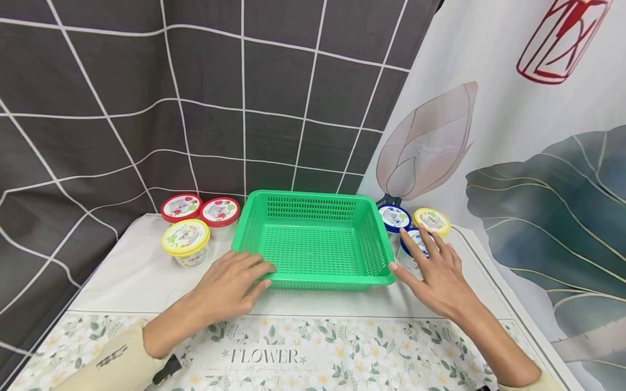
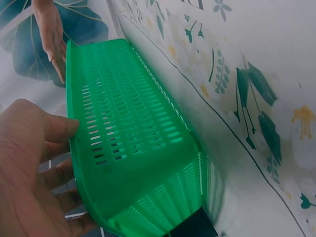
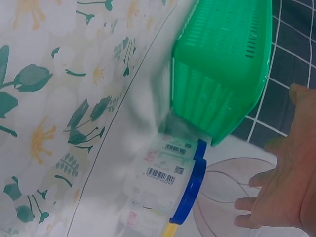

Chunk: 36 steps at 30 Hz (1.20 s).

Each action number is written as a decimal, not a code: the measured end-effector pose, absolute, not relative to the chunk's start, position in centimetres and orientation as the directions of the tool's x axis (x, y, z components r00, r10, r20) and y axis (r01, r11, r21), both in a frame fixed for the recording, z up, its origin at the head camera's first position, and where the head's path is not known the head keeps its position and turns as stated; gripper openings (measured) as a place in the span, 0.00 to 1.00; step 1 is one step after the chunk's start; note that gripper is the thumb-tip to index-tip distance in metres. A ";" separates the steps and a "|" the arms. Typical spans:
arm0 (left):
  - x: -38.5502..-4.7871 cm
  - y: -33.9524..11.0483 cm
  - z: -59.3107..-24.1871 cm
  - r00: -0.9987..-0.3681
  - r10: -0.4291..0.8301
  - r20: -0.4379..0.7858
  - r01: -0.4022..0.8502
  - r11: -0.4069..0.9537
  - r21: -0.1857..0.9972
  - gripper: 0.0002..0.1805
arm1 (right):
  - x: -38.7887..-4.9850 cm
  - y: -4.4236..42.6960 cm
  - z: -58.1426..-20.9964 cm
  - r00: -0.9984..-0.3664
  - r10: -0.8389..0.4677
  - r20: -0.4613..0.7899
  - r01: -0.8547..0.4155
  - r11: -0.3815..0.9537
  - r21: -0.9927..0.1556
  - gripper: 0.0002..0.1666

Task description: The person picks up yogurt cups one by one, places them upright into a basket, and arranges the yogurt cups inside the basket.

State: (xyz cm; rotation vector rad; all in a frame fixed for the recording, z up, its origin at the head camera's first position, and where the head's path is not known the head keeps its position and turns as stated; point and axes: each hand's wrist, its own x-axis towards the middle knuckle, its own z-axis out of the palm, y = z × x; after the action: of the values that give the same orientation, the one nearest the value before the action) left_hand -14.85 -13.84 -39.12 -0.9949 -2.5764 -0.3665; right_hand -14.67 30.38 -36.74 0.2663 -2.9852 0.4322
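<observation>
A green plastic basket (image 1: 313, 279) with slotted walls stands in the middle of the table. My left hand (image 1: 232, 282) grips its near left corner; in the left wrist view the thumb (image 2: 61, 127) lies at the rim and the other fingers pass behind it. My right hand (image 1: 437, 279) is spread with its thumb by the basket's near right corner. Its fingers reach over a blue-lidded tub (image 1: 413, 244), apart from it in the right wrist view. Another blue-lidded tub (image 1: 394, 217) and a yellow-lidded tub (image 1: 432, 220) stand behind, partly hidden.
Left of the basket are two red-lidded tubs (image 1: 220, 210) and a yellow-lidded tub (image 1: 186, 239). A dark checked curtain (image 1: 205, 70) hangs behind; a pale printed cloth (image 1: 489, 217) hangs at the right. A floral mat (image 1: 367, 347) covers the table's near part.
</observation>
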 end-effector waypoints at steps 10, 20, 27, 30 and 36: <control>-15.0 -13.6 -38.9 -0.676 0.596 0.434 0.694 0.713 0.102 0.12 | -15.0 30.8 -36.7 -0.979 -0.152 0.135 -0.184 0.944 -0.274 0.53; -14.8 -13.8 -39.0 -0.673 0.603 0.427 0.697 0.710 0.097 0.12 | -15.8 31.2 -36.9 -0.985 -0.130 0.116 -0.157 0.950 -0.270 0.52; -14.9 -13.9 -39.0 -0.664 0.611 0.430 0.709 0.697 0.105 0.13 | -16.1 31.5 -37.0 -0.989 -0.114 0.097 -0.136 0.955 -0.265 0.52; -14.8 -13.9 -39.0 -0.662 0.614 0.430 0.712 0.694 0.107 0.12 | -16.2 31.5 -37.0 -0.989 -0.110 0.095 -0.131 0.957 -0.260 0.52; -14.9 -13.9 -39.1 -0.659 0.618 0.429 0.717 0.688 0.109 0.12 | -16.4 31.6 -37.1 -0.990 -0.108 0.091 -0.128 0.959 -0.254 0.52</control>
State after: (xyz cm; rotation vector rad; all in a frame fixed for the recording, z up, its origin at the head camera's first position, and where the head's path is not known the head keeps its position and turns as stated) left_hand -14.85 -13.93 -39.13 -1.0464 -2.5415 -0.3830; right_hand -16.39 31.65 -37.10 0.1830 -3.0330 0.4011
